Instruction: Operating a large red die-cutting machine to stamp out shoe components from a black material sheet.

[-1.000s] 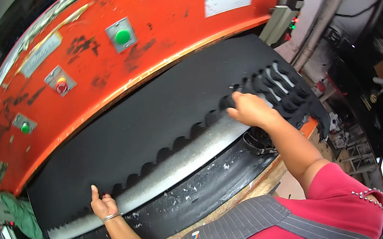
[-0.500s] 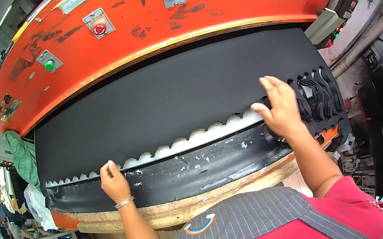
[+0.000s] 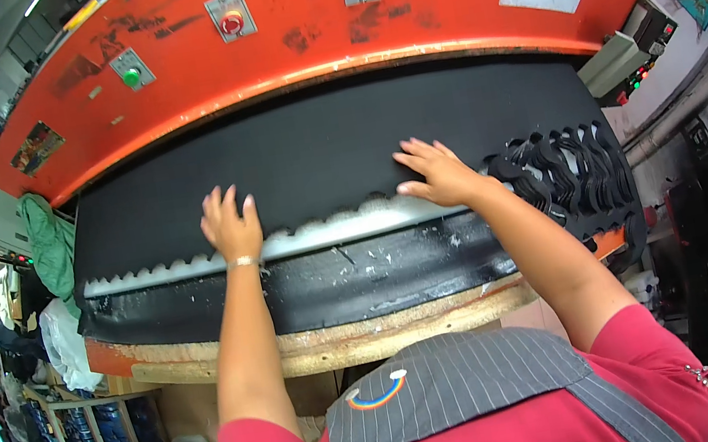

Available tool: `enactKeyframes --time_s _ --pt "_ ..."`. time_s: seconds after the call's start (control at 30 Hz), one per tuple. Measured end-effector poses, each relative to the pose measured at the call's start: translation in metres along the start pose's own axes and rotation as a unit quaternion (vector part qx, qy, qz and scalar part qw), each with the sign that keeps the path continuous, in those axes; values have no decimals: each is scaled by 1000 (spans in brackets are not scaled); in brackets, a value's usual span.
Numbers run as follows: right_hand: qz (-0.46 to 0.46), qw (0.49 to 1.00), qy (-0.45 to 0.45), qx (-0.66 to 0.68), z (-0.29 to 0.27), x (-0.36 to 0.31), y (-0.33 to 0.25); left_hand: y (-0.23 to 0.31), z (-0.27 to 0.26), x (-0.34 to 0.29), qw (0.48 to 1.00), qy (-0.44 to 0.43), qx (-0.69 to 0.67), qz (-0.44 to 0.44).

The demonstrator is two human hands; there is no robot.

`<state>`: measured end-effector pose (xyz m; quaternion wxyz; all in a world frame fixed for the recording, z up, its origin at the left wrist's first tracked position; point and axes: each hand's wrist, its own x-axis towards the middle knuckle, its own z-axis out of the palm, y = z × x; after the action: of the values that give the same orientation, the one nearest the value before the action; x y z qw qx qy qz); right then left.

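Left hand (image 3: 232,228) and right hand (image 3: 439,174), I see, are spread over the black sheet (image 3: 322,138) on the bench (image 3: 338,351), near the orange panel (image 3: 323,53); whether they touch it, I cannot tell.

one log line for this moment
left hand: open, at black sheet; right hand: open, at black sheet; wavy black pieces: right of right hand; orange machine: behind sheet

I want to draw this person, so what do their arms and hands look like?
The left hand and right hand are bare, without gloves. A thin, silver-coloured bracelet circles the left wrist. The short sleeves are pinkish red, and shiny beads decorate the right one's edge.
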<state>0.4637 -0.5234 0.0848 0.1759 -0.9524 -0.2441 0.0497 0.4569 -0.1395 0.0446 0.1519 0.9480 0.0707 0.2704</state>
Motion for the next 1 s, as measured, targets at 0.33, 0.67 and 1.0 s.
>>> enactKeyframes --time_s 0.33,0.67,1.0 --pt "437 887 99 112 -79 -106 58 -86 -26 -14 617 200 -574 -501" --pt "424 674 256 548 -48 -80 109 -41 -43 14 432 55 -757 -487" --pt "222 550 255 764 -61 -58 141 -69 -36 31 486 94 -757 -427"
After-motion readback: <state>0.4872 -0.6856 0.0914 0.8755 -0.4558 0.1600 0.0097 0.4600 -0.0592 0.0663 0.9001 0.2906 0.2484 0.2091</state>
